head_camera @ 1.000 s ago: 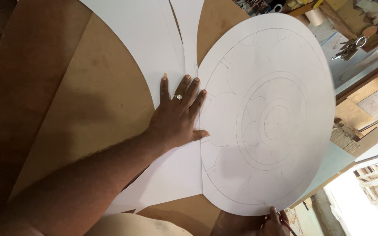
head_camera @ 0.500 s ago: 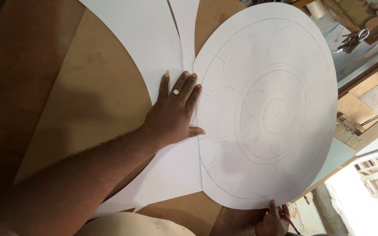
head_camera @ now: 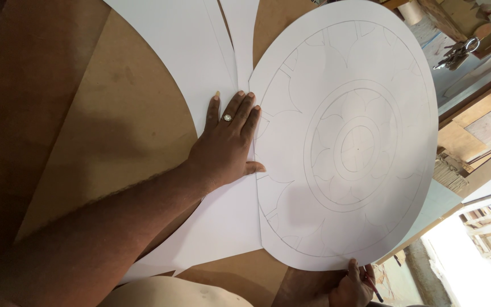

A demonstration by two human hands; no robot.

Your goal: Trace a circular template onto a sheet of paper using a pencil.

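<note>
On the brown board [head_camera: 103, 142], the left hand [head_camera: 228, 142] presses flat, fingers spread, across the edge of the white paper disc [head_camera: 348, 136] bearing a pencilled rosette; keep that pressure even. The right hand [head_camera: 350, 287] grips a pencil [head_camera: 374, 289] at the disc's rim.

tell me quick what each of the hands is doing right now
Left hand: open, flat on the white paper sheets, at the edge of the round white pencil-patterned paper disc.
Right hand: closed on a thin pencil-like tool.

The disc [head_camera: 348, 136] is white, pencilled with grey concentric rings and petal shapes. At its 9 o'clock lie plain white sheets [head_camera: 183, 51] on the brown surface [head_camera: 103, 131].
</note>
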